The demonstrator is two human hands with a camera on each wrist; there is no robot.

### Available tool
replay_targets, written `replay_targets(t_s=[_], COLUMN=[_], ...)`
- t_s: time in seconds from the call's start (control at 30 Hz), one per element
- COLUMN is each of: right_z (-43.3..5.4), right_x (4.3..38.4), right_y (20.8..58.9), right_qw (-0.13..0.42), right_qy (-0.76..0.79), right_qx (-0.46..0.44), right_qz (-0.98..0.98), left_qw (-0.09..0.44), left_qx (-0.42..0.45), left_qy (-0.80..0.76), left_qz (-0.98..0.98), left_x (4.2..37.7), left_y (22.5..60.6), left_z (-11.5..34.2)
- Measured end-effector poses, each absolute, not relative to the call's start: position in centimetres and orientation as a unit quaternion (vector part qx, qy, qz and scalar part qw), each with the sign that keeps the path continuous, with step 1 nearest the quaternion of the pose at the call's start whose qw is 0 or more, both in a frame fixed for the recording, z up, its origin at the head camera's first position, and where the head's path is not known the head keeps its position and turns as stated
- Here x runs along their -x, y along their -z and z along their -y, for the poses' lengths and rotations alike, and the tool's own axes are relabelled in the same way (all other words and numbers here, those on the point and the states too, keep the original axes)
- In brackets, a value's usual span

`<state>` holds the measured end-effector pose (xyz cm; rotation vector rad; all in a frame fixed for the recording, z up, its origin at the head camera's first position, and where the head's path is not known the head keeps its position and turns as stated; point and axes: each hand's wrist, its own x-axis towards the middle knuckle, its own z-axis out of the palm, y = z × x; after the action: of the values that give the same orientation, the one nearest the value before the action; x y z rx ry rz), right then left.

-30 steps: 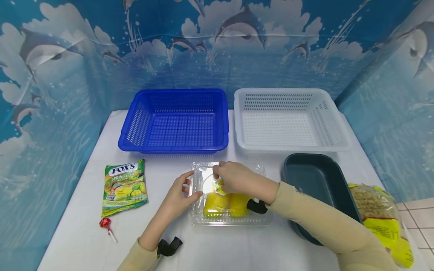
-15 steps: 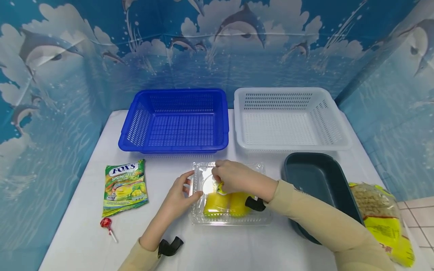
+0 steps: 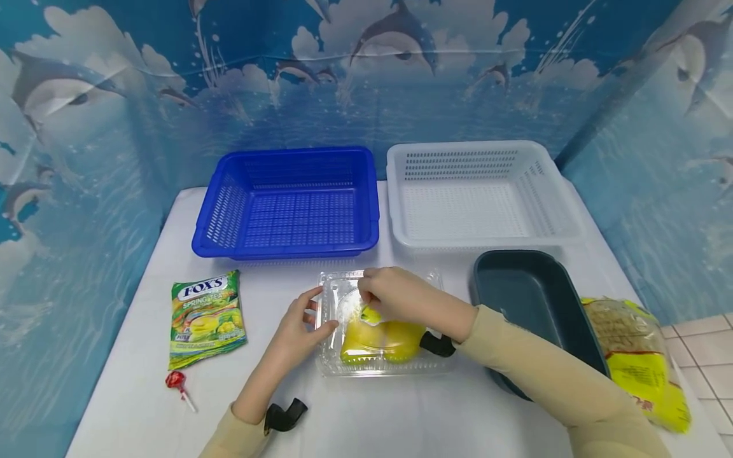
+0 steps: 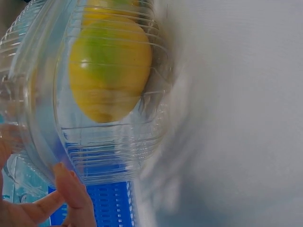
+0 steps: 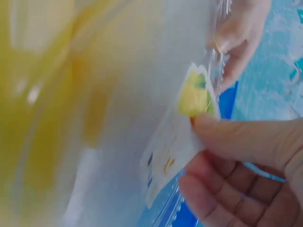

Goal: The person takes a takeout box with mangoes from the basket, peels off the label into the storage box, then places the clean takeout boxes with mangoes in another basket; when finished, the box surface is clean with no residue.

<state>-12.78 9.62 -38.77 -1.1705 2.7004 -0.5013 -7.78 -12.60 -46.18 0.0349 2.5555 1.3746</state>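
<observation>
A clear plastic clamshell container (image 3: 338, 372) lies lidded on the white tablecloth, with yellow mangoes (image 3: 366, 343) inside. One mango (image 4: 109, 71) shows a green patch in the left wrist view. My left hand (image 3: 298, 334) grips the container's left edge, thumb on the lid's rim and fingers at its far left side. Above the lid, my right hand (image 3: 395, 296) pinches a white sticker (image 5: 175, 137) with a yellow fruit picture between thumb and forefinger. That sticker stands partly off the lid; whether its lower part still adheres I cannot tell.
Behind the container stand a blue basket (image 3: 366, 245) and a white basket (image 3: 487, 242). A dark tub (image 3: 515, 280) and a yellow-clear bag of noodle-like food (image 3: 635, 356) lie right. At left are a candy bag (image 3: 206, 321) and a red lollipop (image 3: 176, 380).
The head view has shifted slightly, so the scene sits a little further left and up. Both hands keep their places at the container, the right one still at the sticker.
</observation>
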Motion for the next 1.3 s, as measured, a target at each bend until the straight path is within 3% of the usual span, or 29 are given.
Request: replay_targets(t_s=[0.2, 0.47, 0.63, 0.8, 0.97, 1.3], right_z=[-12.9, -23.1, -29.0, -32.5, -33.1, -31.9], right_x=[12.7, 11.9, 10.8, 10.2, 10.0, 8.9], right_y=[37.9, 38.1, 40.1, 42.3, 43.7, 44.2], right_qw=[0.082, 0.083, 0.077, 0.124, 0.161, 0.136], right_qy=[0.314, 0.499, 0.521, 0.514, 0.460, 0.301], right_qx=[0.319, 0.023, -0.085, -0.136, -0.149, -0.167], right_qz=[-0.891, -0.862, -0.846, -0.838, -0.860, -0.929], left_qw=[0.124, 0.127, 0.133, 0.136, 0.136, 0.133], left_qx=[-0.012, -0.010, -0.008, -0.005, 0.000, -0.003], left_qy=[-0.472, -0.470, -0.474, -0.479, -0.481, -0.479], left_qz=[-0.873, -0.873, -0.871, -0.867, -0.866, -0.868], left_x=[7.7, 7.8, 7.7, 7.7, 7.6, 7.6], left_y=[46.2, 46.1, 46.1, 46.0, 45.8, 45.8], left_z=[12.7, 12.7, 12.7, 12.6, 12.7, 12.6])
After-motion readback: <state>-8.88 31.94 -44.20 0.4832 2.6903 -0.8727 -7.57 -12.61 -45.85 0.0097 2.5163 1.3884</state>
